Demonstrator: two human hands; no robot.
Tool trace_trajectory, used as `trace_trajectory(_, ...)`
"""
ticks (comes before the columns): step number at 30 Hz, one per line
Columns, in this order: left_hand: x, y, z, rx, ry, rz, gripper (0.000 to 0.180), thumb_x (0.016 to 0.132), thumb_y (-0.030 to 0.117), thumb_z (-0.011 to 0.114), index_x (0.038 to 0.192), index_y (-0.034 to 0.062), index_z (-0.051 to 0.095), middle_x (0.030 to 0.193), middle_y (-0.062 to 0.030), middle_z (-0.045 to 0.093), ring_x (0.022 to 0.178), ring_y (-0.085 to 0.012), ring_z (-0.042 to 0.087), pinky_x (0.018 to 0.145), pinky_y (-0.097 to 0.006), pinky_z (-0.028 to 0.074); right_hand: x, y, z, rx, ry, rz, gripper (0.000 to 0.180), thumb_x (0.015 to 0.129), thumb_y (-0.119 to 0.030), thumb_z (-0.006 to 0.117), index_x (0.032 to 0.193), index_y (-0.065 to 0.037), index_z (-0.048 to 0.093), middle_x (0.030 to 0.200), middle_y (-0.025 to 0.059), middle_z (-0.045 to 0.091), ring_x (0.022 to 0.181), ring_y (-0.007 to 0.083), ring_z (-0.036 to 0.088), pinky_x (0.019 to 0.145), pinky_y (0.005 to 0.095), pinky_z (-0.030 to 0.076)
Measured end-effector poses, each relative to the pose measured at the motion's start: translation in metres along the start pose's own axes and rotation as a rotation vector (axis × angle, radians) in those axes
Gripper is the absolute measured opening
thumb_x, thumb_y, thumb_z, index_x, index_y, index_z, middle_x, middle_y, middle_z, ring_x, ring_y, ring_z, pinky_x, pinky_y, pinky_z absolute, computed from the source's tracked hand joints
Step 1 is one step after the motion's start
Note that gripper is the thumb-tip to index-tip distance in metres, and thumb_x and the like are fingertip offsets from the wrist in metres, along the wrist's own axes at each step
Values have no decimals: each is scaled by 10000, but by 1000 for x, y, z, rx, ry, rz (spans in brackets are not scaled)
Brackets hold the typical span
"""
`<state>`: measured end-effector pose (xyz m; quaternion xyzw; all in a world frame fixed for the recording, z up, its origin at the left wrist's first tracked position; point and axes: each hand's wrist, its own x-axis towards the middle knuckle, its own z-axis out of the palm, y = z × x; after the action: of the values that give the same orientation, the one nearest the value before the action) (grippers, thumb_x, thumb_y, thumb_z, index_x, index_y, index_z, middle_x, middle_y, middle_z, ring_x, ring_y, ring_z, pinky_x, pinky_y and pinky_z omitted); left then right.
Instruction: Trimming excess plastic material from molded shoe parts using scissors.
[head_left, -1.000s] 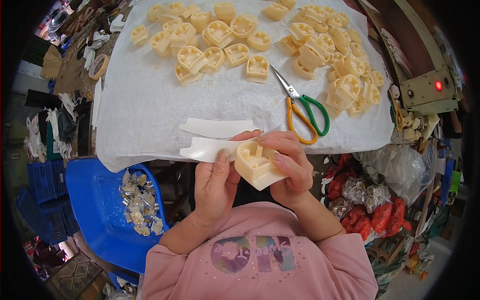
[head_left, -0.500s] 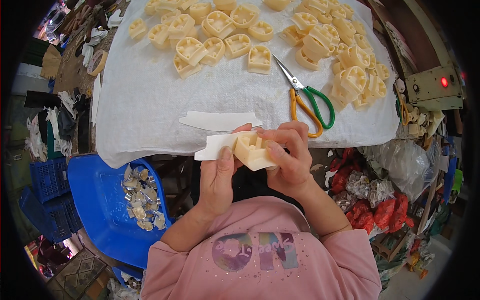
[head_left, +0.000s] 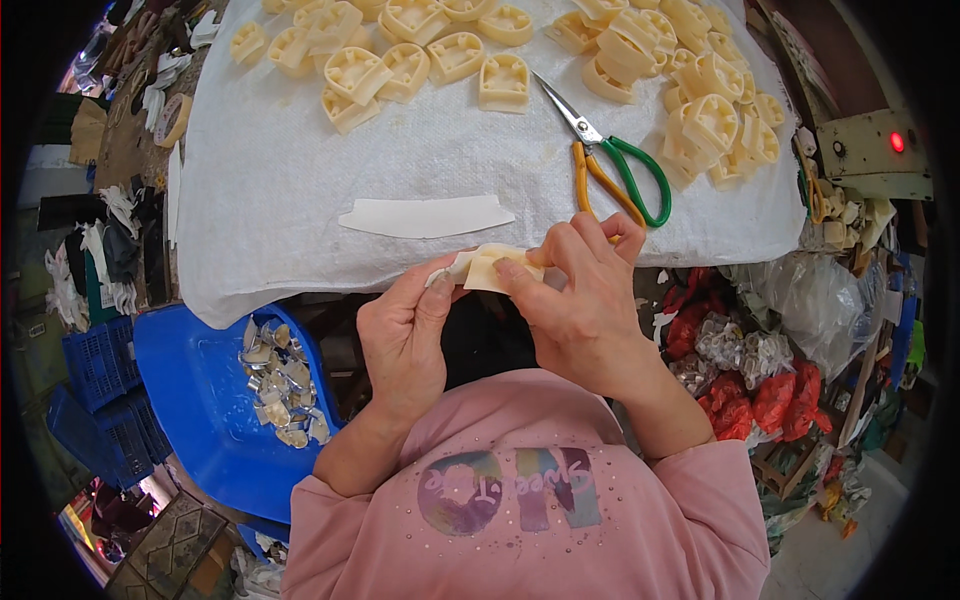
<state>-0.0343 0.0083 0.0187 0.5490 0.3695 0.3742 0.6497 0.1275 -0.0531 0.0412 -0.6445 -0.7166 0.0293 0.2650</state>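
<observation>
In front of my body, at the cloth's near edge, I hold a cream, hollow plastic shoe heel (head_left: 484, 274) in my right hand (head_left: 585, 310). The right thumb presses on its side, with the fingers curled behind. My left hand (head_left: 405, 335) pinches a white strip (head_left: 459, 267) between thumb and fingers, against the heel's left side; the strip is bent and partly hidden by the fingers. A second white strip (head_left: 428, 216), slightly curved, lies flat on the cloth just beyond my hands. Scissors (head_left: 597, 143) with green and orange handles rest beyond my right hand, blades a little apart.
Many similar cream heels (head_left: 457, 55) are piled along the far side of the white cloth (head_left: 270, 200). A blue tub (head_left: 190, 400) with shiny scraps stands at the left. A tape roll (head_left: 173, 121) is far left; a box with a red light (head_left: 880, 150) is far right.
The heel has been turned so a smooth side faces up, and the strip now bends close against it. Both hands have shifted slightly; the whole view has moved a little.
</observation>
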Motion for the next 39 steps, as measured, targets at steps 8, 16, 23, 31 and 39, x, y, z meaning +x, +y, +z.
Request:
trace_trajectory(8, -3, -3, 4, 224, -76, -80, 273, 960, 115, 497, 1094, -98, 602, 1032, -172, 640, 935, -209, 630, 850, -329, 532, -8, 5, 0, 3, -126, 63, 260, 637, -37, 611, 873, -141, 580, 771, 74, 422, 794, 247, 458, 736, 417, 261)
trace_trajectory(16, 0, -10, 5, 673, -164, 341, 314, 946, 112, 487, 1195, -69, 550, 819, -196, 623, 710, -206, 637, 641, -278, 490, -15, 8, 14, 37, -61, 39, 295, 627, -40, 631, 900, -124, 556, 776, 80, 423, 780, 256, 449, 730, 435, 269)
trace_trajectory(23, 10, -12, -13, 159, -326, 36, 539, 984, 329, 401, 1329, -86, 407, 1299, -178, 493, 1152, -241, 521, 944, -356, 431, -18, 25, 17, 154, 116, 8, 428, 624, -26, 653, 1015, -196, 616, 837, 47, 474, 812, 229, 461, 756, 429, 268)
trace_trajectory(31, 19, -22, -9, -526, -729, -539, 665, 938, 497, 446, 1414, 65, 274, 1203, -58, 480, 1045, -140, 468, 858, -284, 391, -24, 23, 16, 401, 81, -58, 440, 605, -12, 670, 1011, -177, 634, 816, 8, 457, 785, 197, 439, 739, 384, 262)
trace_trajectory(39, 21, -15, -2, -585, -625, -652, 440, 873, 342, 518, 1214, 77, 435, 1053, -49, 503, 902, -135, 463, 807, -299, 392, -21, 21, 8, 438, 57, -74, 405, 608, -19, 670, 990, -147, 629, 779, 15, 412, 751, 195, 415, 720, 377, 258)
